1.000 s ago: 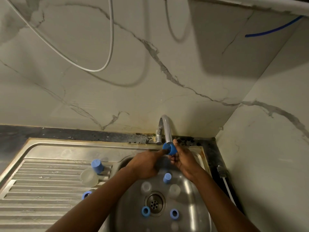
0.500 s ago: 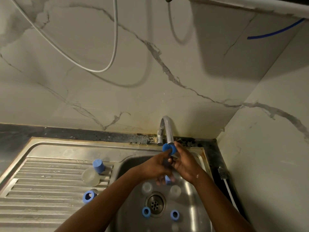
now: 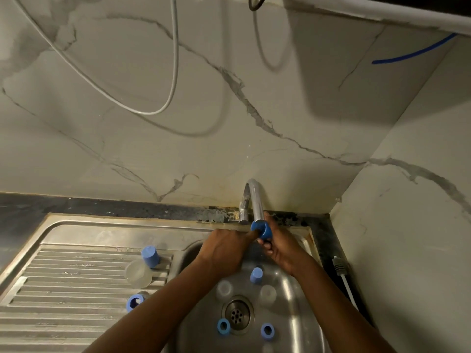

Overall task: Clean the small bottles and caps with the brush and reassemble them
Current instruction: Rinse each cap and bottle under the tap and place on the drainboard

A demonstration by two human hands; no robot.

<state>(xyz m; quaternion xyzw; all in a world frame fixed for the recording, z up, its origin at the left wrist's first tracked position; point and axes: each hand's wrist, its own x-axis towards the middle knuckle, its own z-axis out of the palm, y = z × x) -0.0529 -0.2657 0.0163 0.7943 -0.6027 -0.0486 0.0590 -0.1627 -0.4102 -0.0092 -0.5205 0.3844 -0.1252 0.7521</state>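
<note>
Just below the mouth of the faucet (image 3: 252, 200), both hands meet over the back of the sink (image 3: 76, 225) basin, forearms reaching up from the bottom edge and converging. The right hand (image 3: 283, 248) grips the blue cap (image 3: 261, 229), its fingers curled round the cap's side and its thumb raised along the far side next to the spout; the cap's open end tilts up to the left, touching or just beside the spout tip. The left hand (image 3: 224, 250) lies back-up, wrist nearly straight, with its forefinger stretched out to the cap's rim; its other fingers are tucked under the palm, and I cannot tell whether they hold anything. On the basin floor below the hands stand a second blue cap (image 3: 256, 275) and two clear bottles (image 3: 223, 287), one on each side of the drain (image 3: 237, 314), with two more open blue caps (image 3: 223, 326) nearer the front. On the ribbed drainboard to the left are a closed-end blue cap (image 3: 150, 254), a clear bottle (image 3: 139, 272) just beside it, and another blue cap lying mouth-out (image 3: 133, 303) nearer the left forearm.
</note>
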